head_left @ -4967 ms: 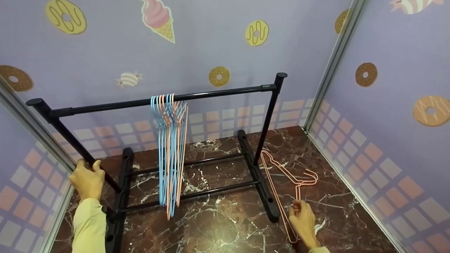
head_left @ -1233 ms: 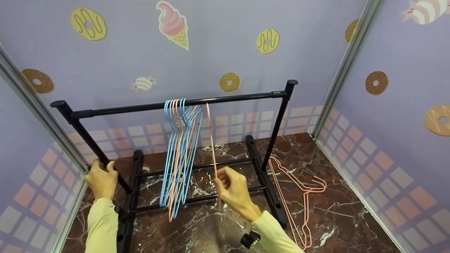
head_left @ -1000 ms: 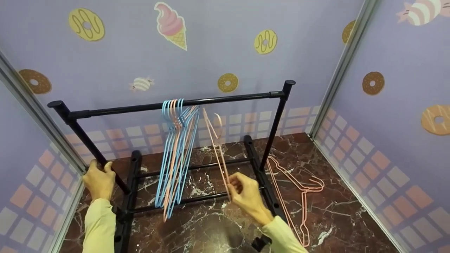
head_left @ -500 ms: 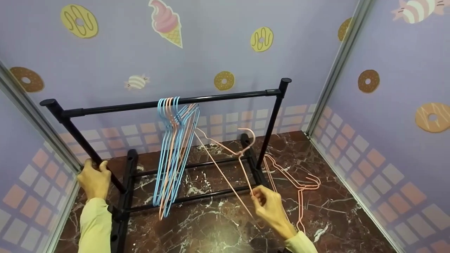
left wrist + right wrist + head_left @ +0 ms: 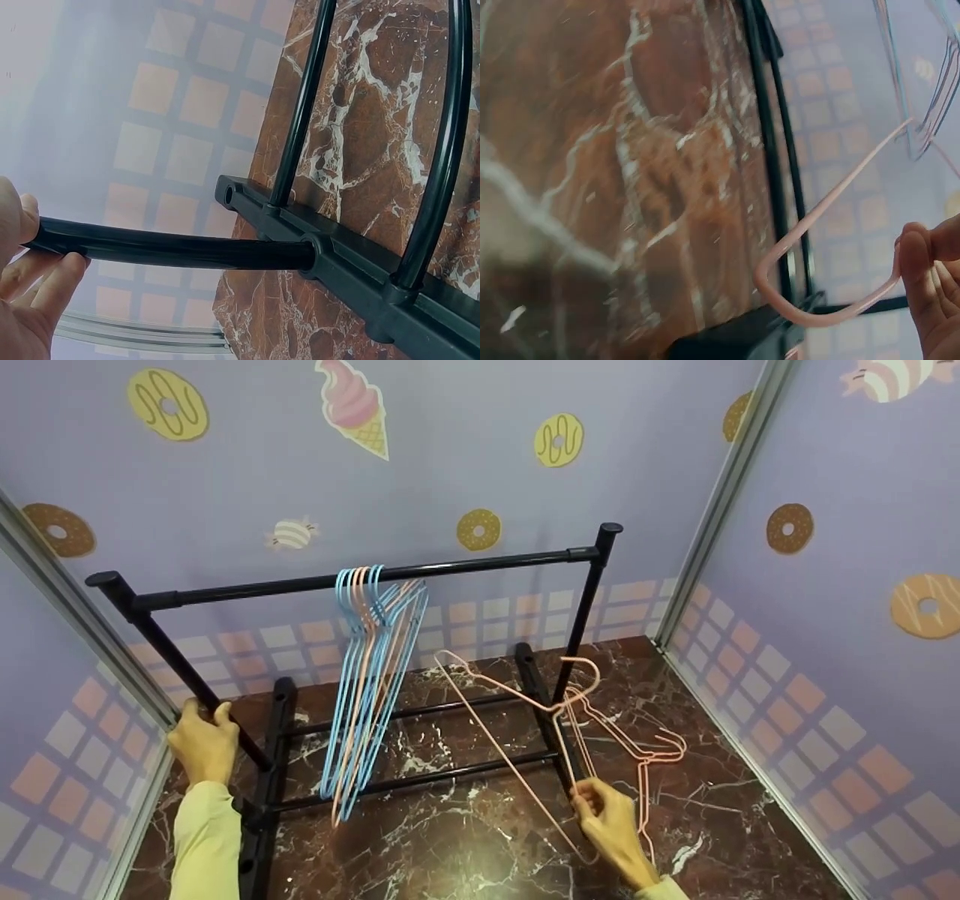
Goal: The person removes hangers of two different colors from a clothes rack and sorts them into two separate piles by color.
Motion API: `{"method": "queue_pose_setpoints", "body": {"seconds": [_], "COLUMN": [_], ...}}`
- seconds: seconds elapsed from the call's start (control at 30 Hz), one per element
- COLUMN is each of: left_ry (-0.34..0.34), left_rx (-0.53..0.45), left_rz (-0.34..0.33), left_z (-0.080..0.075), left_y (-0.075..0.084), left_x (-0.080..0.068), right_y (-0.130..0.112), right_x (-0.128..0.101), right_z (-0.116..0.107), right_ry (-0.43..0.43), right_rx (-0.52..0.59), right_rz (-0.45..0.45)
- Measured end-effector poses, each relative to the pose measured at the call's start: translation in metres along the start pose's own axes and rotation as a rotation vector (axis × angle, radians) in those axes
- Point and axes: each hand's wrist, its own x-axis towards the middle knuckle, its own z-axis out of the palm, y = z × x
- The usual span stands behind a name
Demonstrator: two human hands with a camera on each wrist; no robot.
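My left hand (image 5: 204, 741) grips the left upright of a black clothes rack (image 5: 480, 565); in the left wrist view, the fingers (image 5: 56, 289) and thumb close round the tube. A pink clothes hanger (image 5: 517, 771) is pinched by its side arm in my right hand (image 5: 611, 821), near the rack's right foot, its hook pointing up and right. In the right wrist view, thumb and fingertips hold the hanger's bent end (image 5: 802, 315). Several blue and pink hangers (image 5: 367, 690) hang bunched on the bar, left of its middle.
More pink hangers (image 5: 641, 761) lie on the brown marbled floor (image 5: 450, 840), right of the rack and partly behind my right hand. Patterned lilac wall panels (image 5: 420, 472) stand close behind and on both sides. Two low crossbars (image 5: 457, 772) join the rack's feet.
A pink hanger has come off the bar side in my right hand, moved right and down, and turned flat to view. My left hand keeps its grip on the upright.
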Motion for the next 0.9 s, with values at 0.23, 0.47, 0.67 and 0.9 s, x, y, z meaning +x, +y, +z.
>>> {"method": "queue_pose_setpoints", "body": {"seconds": [0.23, 0.47, 0.67, 0.9], "left_ry": [-0.006, -0.025, -0.030, -0.018], "left_rx": [0.010, 0.024, 0.015, 0.007], "left_rz": [-0.001, -0.015, -0.029, -0.021], "left_z": [0.003, -0.001, -0.001, 0.001], "left_y": [-0.001, -0.001, -0.002, -0.001], "left_x": [-0.001, 0.000, 0.000, 0.000], "right_y": [0.026, 0.044, 0.051, 0.058], "right_x": [-0.015, -0.023, -0.027, -0.029], "right_z": [-0.017, -0.031, -0.036, -0.038], "right_ry": [0.020, 0.027, 0.049, 0.091], "right_rx": [0.058, -0.007, -0.041, 0.040], "right_rz": [0.125, 0.216, 0.255, 0.312]}}
